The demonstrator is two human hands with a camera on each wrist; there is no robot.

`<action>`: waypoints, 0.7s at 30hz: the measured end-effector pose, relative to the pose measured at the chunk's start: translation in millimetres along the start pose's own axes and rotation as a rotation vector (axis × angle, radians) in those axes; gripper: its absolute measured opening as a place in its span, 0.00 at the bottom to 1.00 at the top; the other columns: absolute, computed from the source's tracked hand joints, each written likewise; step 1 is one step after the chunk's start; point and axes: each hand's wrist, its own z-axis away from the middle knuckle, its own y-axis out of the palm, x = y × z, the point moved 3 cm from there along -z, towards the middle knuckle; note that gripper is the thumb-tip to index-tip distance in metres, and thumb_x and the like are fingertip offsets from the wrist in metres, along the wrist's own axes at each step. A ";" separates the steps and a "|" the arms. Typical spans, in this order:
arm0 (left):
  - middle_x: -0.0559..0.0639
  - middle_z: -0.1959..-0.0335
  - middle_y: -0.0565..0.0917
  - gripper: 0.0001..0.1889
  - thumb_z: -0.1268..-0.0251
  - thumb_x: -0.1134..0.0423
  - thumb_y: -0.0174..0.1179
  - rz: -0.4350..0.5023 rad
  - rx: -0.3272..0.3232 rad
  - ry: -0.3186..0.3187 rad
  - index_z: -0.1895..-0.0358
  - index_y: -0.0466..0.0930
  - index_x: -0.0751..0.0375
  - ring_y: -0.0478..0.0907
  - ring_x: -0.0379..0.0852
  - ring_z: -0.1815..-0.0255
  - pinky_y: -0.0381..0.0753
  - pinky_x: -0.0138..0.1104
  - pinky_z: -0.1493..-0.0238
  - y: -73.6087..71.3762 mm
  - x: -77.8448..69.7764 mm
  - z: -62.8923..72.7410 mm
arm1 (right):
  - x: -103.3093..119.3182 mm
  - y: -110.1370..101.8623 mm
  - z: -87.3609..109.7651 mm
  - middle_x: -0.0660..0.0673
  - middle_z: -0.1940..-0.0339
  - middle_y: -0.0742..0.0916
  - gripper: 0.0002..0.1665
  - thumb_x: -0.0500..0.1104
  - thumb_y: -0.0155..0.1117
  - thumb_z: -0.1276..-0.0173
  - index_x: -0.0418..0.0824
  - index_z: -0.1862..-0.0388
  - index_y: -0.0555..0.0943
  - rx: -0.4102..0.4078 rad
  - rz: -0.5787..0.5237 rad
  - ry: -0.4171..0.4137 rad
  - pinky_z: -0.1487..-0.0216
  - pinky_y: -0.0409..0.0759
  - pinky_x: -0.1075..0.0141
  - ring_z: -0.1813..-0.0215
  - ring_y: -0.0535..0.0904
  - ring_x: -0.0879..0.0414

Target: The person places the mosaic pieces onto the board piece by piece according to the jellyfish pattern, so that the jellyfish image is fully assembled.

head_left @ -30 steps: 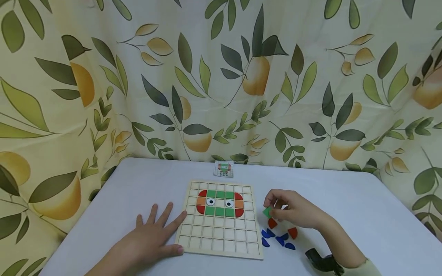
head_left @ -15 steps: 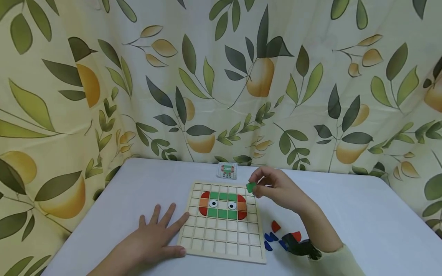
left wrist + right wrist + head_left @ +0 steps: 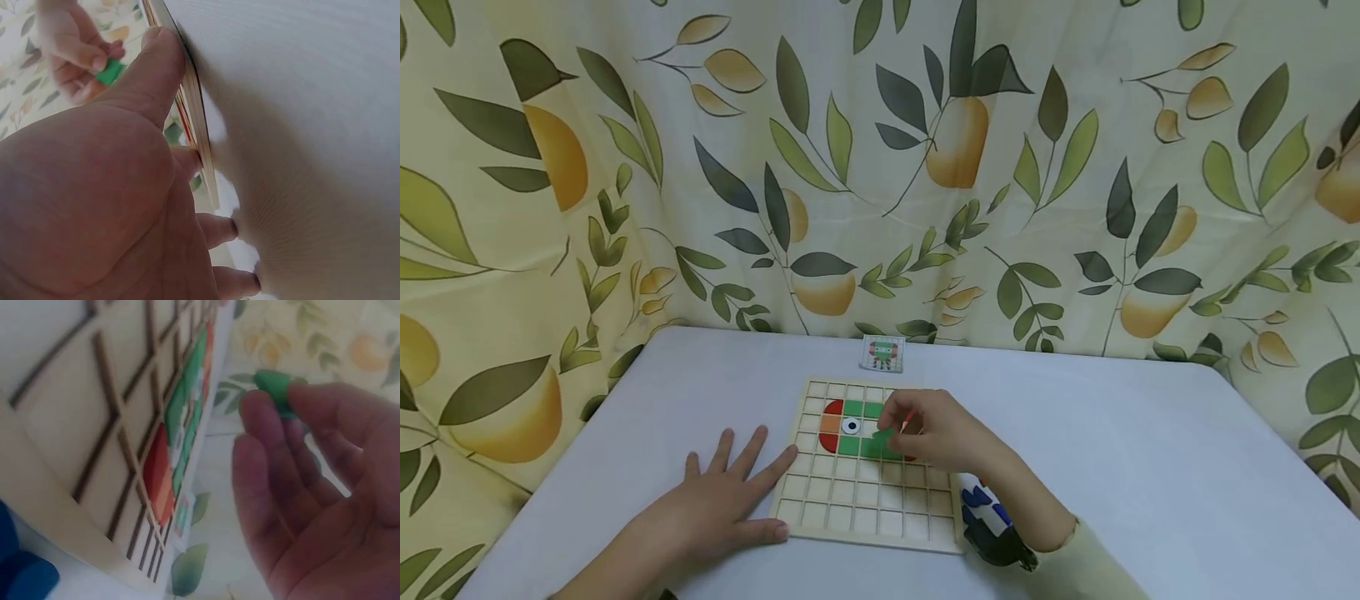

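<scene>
A wooden grid board (image 3: pixel 845 493) lies on the white table with colored tiles set in its upper part: red corners, an orange square, green squares and a white eye tile (image 3: pixel 851 426). Over these tiles my right hand (image 3: pixel 947 429) pinches a green square tile (image 3: pixel 274 387) between thumb and fingertips. In the right wrist view the tile is held apart from the board's surface. That hand hides the right part of the tile pattern in the head view. My left hand (image 3: pixel 718 500) rests with fingers spread at the board's left side, thumb and index finger touching its edge.
Several blue pieces (image 3: pixel 976 497) lie right of the board, partly covered by the right forearm and the black wrist camera (image 3: pixel 996 543). A small picture card (image 3: pixel 882 353) lies behind the board at the table's far edge. A leaf-patterned curtain (image 3: pixel 880 167) hangs behind.
My right hand has picked up the green tile from beside the board and carried it up and left over the tile pattern. The left hand stays at the board's edge. The head view has shifted slightly.
</scene>
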 end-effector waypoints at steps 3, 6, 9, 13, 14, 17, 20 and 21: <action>0.60 0.18 0.48 0.49 0.47 0.21 0.52 0.001 0.003 0.005 0.21 0.53 0.33 0.40 0.79 0.23 0.44 0.81 0.42 -0.9 -0.3 -1.3 | 0.4 4.9 -0.4 0.54 0.68 0.83 0.07 0.35 0.69 0.36 0.45 0.63 0.83 0.025 0.043 0.015 0.65 0.79 0.65 0.67 0.78 0.54; 0.59 0.18 0.48 0.49 0.47 0.21 0.53 0.001 0.014 -0.007 0.21 0.53 0.32 0.40 0.79 0.23 0.44 0.80 0.42 -0.3 -0.2 -1.1 | 1.4 11.8 0.6 0.57 0.70 0.83 0.07 0.36 0.70 0.36 0.48 0.65 0.82 0.053 0.087 0.018 0.64 0.79 0.65 0.67 0.78 0.57; 0.59 0.18 0.48 0.50 0.48 0.21 0.54 -0.007 0.021 -0.020 0.21 0.53 0.32 0.40 0.79 0.23 0.43 0.80 0.42 -0.4 -0.4 -1.2 | 3.8 17.3 2.1 0.59 0.73 0.83 0.09 0.38 0.72 0.37 0.50 0.68 0.80 0.082 0.146 0.016 0.64 0.77 0.65 0.68 0.78 0.60; 0.59 0.18 0.48 0.50 0.49 0.21 0.54 -0.011 0.019 -0.020 0.21 0.53 0.32 0.40 0.79 0.23 0.43 0.80 0.42 -0.6 -1.5 -1.5 | 6.6 21.1 4.4 0.60 0.75 0.82 0.09 0.38 0.72 0.38 0.51 0.70 0.80 0.091 0.206 0.014 0.65 0.75 0.65 0.70 0.76 0.61; 0.60 0.18 0.48 0.50 0.49 0.21 0.54 -0.010 0.018 -0.018 0.21 0.53 0.32 0.40 0.79 0.23 0.43 0.80 0.42 -1.0 -1.8 -1.2 | 7.1 21.4 4.4 0.60 0.75 0.82 0.09 0.38 0.72 0.38 0.51 0.70 0.80 0.087 0.212 0.011 0.65 0.75 0.65 0.70 0.76 0.61; 0.60 0.18 0.47 0.50 0.49 0.21 0.54 0.003 0.019 -0.019 0.21 0.53 0.32 0.39 0.79 0.23 0.43 0.80 0.41 -2.0 -2.5 -0.9 | 7.8 22.1 3.6 0.61 0.75 0.82 0.10 0.38 0.72 0.38 0.51 0.70 0.80 0.069 0.220 -0.015 0.64 0.75 0.65 0.70 0.75 0.62; 0.60 0.18 0.48 0.50 0.49 0.22 0.55 0.001 0.020 -0.023 0.21 0.53 0.33 0.40 0.79 0.23 0.43 0.80 0.41 -2.6 -2.5 -1.1 | 7.3 24.0 2.0 0.61 0.76 0.81 0.12 0.38 0.72 0.38 0.53 0.73 0.80 0.060 0.226 -0.049 0.64 0.75 0.67 0.70 0.75 0.63; 0.60 0.18 0.48 0.50 0.49 0.22 0.55 0.000 0.021 -0.024 0.21 0.53 0.33 0.40 0.79 0.23 0.43 0.80 0.41 -2.7 -2.5 -1.3 | 6.8 24.6 1.6 0.62 0.77 0.81 0.13 0.38 0.73 0.38 0.54 0.74 0.79 0.059 0.235 -0.056 0.64 0.74 0.68 0.71 0.74 0.64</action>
